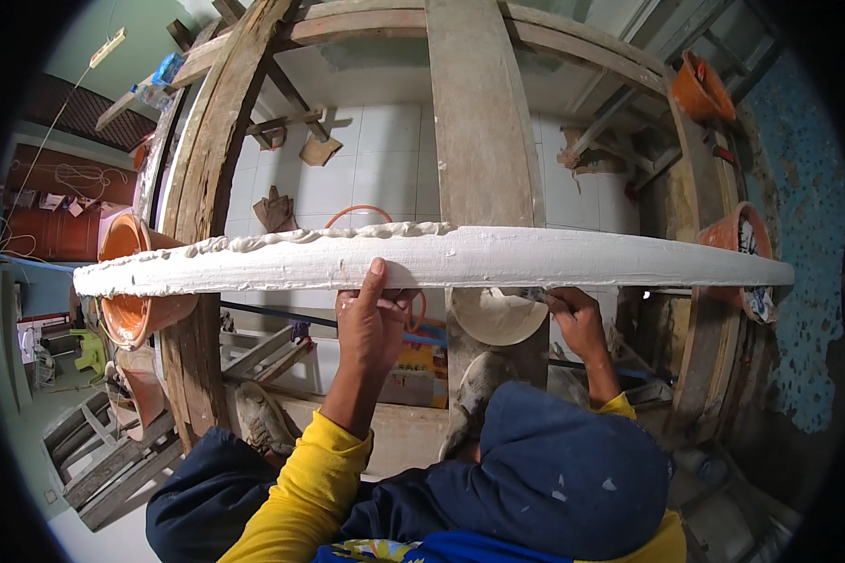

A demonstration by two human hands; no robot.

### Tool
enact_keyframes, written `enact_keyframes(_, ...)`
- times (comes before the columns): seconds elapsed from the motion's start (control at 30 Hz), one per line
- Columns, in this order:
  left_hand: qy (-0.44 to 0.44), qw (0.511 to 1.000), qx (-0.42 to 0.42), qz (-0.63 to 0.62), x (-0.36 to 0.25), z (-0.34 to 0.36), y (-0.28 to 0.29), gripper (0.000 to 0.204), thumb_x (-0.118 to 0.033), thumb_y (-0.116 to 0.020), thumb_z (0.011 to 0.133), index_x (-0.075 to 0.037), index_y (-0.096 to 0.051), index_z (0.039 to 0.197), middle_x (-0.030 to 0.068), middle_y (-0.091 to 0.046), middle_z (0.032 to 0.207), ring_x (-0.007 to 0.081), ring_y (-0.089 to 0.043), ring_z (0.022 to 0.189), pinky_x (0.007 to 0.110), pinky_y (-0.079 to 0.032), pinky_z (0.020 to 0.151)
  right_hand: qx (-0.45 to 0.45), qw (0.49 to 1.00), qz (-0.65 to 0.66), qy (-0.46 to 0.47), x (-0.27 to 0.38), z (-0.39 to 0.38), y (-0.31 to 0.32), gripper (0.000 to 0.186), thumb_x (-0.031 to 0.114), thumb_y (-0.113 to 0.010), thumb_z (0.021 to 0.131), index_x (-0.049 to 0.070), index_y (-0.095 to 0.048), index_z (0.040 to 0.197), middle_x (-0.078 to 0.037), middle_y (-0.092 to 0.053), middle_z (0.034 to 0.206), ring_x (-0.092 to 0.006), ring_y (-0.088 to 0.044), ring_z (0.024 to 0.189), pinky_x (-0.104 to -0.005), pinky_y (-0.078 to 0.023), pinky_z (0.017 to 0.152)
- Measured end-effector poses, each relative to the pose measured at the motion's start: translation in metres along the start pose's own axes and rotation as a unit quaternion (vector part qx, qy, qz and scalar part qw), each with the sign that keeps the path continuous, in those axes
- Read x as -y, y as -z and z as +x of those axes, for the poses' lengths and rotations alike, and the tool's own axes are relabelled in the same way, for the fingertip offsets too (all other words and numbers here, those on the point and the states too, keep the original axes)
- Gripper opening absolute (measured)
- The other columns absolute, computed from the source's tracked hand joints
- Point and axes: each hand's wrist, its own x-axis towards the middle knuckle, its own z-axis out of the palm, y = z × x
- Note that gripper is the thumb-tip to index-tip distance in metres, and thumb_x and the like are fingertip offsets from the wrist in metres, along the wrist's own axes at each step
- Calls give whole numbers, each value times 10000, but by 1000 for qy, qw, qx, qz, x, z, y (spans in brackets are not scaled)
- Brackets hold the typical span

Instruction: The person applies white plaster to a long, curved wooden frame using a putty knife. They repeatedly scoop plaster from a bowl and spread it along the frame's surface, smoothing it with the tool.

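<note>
Blocked across the middle by the long white strip (535,258), reaching nearly from side to side. Open beyond it, between the left beam (218,141) and the central plank (483,113), down to the tiled floor (385,155). Tight between the left hand (366,319) and right hand (580,327), because of the pale bowl (498,317). Hemmed in at left by an orange bucket (124,317).

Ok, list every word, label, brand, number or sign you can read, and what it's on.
None readable.
Long white strip: no lettering seen.
Yellow-and-red item below it in the picture: any print too small.
Clear plastic bottle, upper left: any label too blurred.
</note>
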Motion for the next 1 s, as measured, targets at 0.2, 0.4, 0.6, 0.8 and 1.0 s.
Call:
enact_keyframes(0.2, 21, 999, 20, -31, -1, 0, 10, 345, -193, -667, 995, -68, -515, 1279, 107, -623, 1231, 268, -629, 1121, 446, -534, 871, -48, 981, 185, -19, -13, 23, -7, 243, 120, -647, 972, -9, -679, 1175, -88, -729, 1008, -207, -679, 947, -337, -518, 868)
enact_keyframes(0.4, 20, 996, 64, -58, -2, 1, 12, 464, -190, -706, 968, -21, -489, 1341, 160, -607, 1300, 331, -601, 1225, 524, -511, 1028, 49, 932, 357, 39, -3, 92, -22, 327, 104, -654, 980, 47, -580, 1293, -72, -642, 1165, -157, -623, 1029, -316, -520, 892)
enact_keyframes(0.6, 40, 996, 76, -38, -1, 4, 21, 550, -228, -731, 951, -10, -461, 1378, 173, -591, 1326, 357, -577, 1265, 562, -471, 1088, 186, 873, 387, 229, 61, 135, -60, 241, 58, -671, 963, 70, -621, 1199, -52, -625, 1084, -115, -606, 993, -273, -511, 901)
enact_keyframes(0.8, 23, 994, 92, -48, -5, 1, 1, 402, -219, -688, 979, -98, -508, 1318, 93, -644, 1229, 251, -635, 1114, 401, -523, 798, 278, 819, 499, 48, 56, 135, -63, 333, 12, -747, 874, 115, -690, 1185, -58, -669, 1146, -161, -617, 1097, -329, -509, 987)
enact_keyframes(1.0, 22, 994, 94, -59, -2, 5, 12, 487, -197, -744, 938, -37, -497, 1326, 143, -643, 1211, 282, -603, 1167, 430, -548, 852, 203, 868, 392, 228, 74, 140, -49, 267, 122, -812, 817, 110, -736, 1073, -92, -708, 1100, -274, -539, 1279, -424, -451, 1072)
